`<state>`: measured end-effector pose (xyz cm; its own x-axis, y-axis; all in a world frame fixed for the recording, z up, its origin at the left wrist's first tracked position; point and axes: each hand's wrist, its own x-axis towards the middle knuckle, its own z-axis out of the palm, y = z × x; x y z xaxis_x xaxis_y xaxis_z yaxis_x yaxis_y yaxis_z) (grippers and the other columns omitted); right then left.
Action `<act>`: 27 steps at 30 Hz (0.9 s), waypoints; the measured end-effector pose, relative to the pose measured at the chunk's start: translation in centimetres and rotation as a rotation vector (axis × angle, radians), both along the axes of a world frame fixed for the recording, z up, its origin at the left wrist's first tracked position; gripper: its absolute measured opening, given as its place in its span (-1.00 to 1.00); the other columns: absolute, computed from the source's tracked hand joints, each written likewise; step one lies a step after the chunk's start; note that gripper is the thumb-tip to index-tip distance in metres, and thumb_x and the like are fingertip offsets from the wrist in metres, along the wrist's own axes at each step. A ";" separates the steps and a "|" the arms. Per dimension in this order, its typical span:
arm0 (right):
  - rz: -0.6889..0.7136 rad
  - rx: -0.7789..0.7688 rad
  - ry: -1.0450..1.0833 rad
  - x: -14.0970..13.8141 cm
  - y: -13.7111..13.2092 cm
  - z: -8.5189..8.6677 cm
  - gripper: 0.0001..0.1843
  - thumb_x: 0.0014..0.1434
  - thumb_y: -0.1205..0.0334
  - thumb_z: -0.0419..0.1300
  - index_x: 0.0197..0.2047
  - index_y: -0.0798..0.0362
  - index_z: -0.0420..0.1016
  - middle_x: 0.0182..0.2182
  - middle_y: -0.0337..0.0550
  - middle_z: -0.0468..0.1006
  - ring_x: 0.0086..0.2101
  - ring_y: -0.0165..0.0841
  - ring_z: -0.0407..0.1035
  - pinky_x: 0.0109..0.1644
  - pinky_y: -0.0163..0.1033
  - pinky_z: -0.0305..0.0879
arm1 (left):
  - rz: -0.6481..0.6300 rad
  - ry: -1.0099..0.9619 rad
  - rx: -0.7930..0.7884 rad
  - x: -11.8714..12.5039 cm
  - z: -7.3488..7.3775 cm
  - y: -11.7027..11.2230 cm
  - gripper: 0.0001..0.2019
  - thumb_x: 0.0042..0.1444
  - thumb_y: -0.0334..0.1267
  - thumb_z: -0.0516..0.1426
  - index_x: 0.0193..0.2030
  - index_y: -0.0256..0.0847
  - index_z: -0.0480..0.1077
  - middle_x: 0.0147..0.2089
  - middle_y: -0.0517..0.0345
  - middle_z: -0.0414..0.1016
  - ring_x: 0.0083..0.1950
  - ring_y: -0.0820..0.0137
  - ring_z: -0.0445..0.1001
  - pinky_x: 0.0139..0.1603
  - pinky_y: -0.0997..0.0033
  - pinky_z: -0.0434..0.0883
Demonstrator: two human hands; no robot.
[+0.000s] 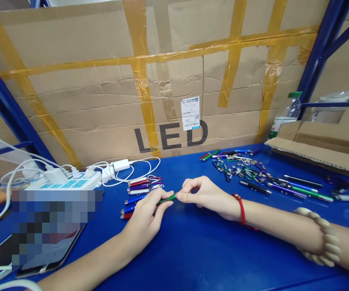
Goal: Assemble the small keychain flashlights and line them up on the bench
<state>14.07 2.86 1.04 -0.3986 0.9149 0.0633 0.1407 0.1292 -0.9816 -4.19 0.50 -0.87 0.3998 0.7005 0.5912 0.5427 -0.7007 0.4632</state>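
My left hand point(146, 216) is closed round a slim green pen-like stick point(167, 198), which lies across its fingers above the blue tabletop point(192, 250). My right hand point(203, 195) pinches the stick's right tip with thumb and fingers; a red cord circles that wrist. Just left of my hands lies a small row of similar sticks point(141, 190) in red, purple and blue, some with clips.
A heap of coloured carabiner clips and loose sticks point(247, 167) covers the table's right. An open cardboard box point(322, 147) and a bottle point(286, 115) stand at far right. A power strip with white cables point(71, 180) and a phone point(50, 254) are at left. A taped carton point(162, 81) closes the back.
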 end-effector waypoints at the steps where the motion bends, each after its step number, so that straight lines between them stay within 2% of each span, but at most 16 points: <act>1: 0.003 -0.040 0.008 0.0 0.0 -0.1 -0.65 -0.24 0.05 0.38 -0.55 0.16 0.42 -0.52 -0.28 0.36 -0.53 -0.54 0.13 -0.56 -0.41 0.00 | 0.009 -0.005 -0.020 0.0 0.1 0.0 -0.93 0.17 -0.37 0.00 -0.27 -0.20 0.30 -0.30 0.14 0.49 -0.28 0.41 0.48 -0.23 0.50 0.41; 3: 0.016 -0.059 0.032 -0.1 0.0 -0.3 -0.62 -0.22 0.00 0.36 -0.54 0.15 0.39 -0.53 -0.29 0.34 -0.55 -0.56 0.10 -0.58 -0.42 -0.04 | 0.019 -0.005 -0.073 0.1 0.2 -0.1 -0.89 0.18 -0.34 0.00 -0.20 -0.18 0.32 -0.25 0.12 0.50 -0.26 0.40 0.48 -0.21 0.46 0.42; 5: 0.016 -0.002 0.048 -0.2 0.1 -0.4 -0.62 -0.14 -0.02 0.31 -0.53 0.14 0.37 -0.54 -0.31 0.33 -0.57 -0.57 0.08 -0.59 -0.42 -0.03 | 0.036 0.001 -0.133 0.1 0.3 -0.2 -0.81 0.19 -0.30 -0.02 -0.08 -0.15 0.31 -0.18 0.10 0.49 -0.22 0.37 0.48 -0.20 0.42 0.42; 9: -0.048 0.299 -0.047 0.1 1.0 -0.4 -0.68 0.03 0.01 0.20 -0.52 0.11 0.38 -0.53 -0.29 0.36 -0.55 -0.55 0.18 -0.46 -0.38 0.14 | 0.080 -0.057 -0.208 0.0 0.3 -0.3 -0.70 0.19 -0.23 -0.03 0.06 -0.12 0.22 -0.20 0.09 0.47 -0.16 0.34 0.48 -0.23 0.42 0.44; 12: -0.219 0.636 -0.325 1.4 2.9 -0.2 -0.72 0.06 0.05 0.20 -0.50 0.09 0.44 -0.46 -0.24 0.41 -0.41 -0.47 0.31 -0.30 -0.35 0.22 | 0.085 -0.120 -0.215 0.1 0.3 -0.4 -0.74 0.18 -0.20 -0.04 -0.01 -0.14 0.25 -0.32 0.14 0.46 -0.31 0.40 0.48 -0.32 0.47 0.44; 14: -0.346 0.791 -0.680 3.0 4.5 0.1 -0.76 0.08 0.03 0.18 -0.43 0.03 0.48 -0.34 -0.23 0.45 -0.34 -0.45 0.33 -0.29 -0.36 0.22 | 0.088 -0.125 -0.205 0.1 0.4 -0.4 -0.77 0.18 -0.20 -0.03 -0.06 -0.16 0.27 -0.39 0.18 0.43 -0.38 0.43 0.46 -0.34 0.48 0.42; 19: -0.547 0.748 -0.923 7.9 7.9 1.3 -0.81 0.10 0.14 0.16 -0.41 0.04 0.53 -0.23 -0.11 0.46 -0.16 -0.29 0.32 -0.21 -0.29 0.20 | 0.083 -0.120 -0.222 0.4 0.7 -0.4 -0.78 0.17 -0.18 -0.02 -0.08 -0.15 0.28 -0.42 0.20 0.40 -0.40 0.43 0.44 -0.35 0.46 0.40; 22: -0.629 0.657 -1.042 10.1 9.0 1.4 -0.77 0.09 0.13 0.15 -0.40 0.09 0.56 -0.26 -0.02 0.47 -0.18 -0.23 0.34 -0.23 -0.26 0.21 | 0.077 -0.096 -0.224 0.4 0.7 -0.3 -0.78 0.18 -0.18 -0.02 -0.07 -0.15 0.28 -0.43 0.21 0.40 -0.40 0.42 0.43 -0.36 0.45 0.38; 27: -0.610 0.550 -1.151 11.1 9.6 0.6 -0.80 0.08 0.15 0.14 -0.32 0.03 0.57 -0.24 -0.09 0.52 -0.22 -0.30 0.39 -0.27 -0.33 0.22 | 0.052 -0.098 -0.227 0.4 0.7 -0.2 -0.78 0.19 -0.19 -0.03 -0.07 -0.18 0.28 -0.45 0.21 0.38 -0.42 0.42 0.40 -0.38 0.45 0.34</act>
<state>25.14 12.43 1.68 -0.0275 0.9253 0.3783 0.9886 0.0812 -0.1268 -3.74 0.25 -0.18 0.3082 0.8378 0.4506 0.5202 -0.5450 0.6575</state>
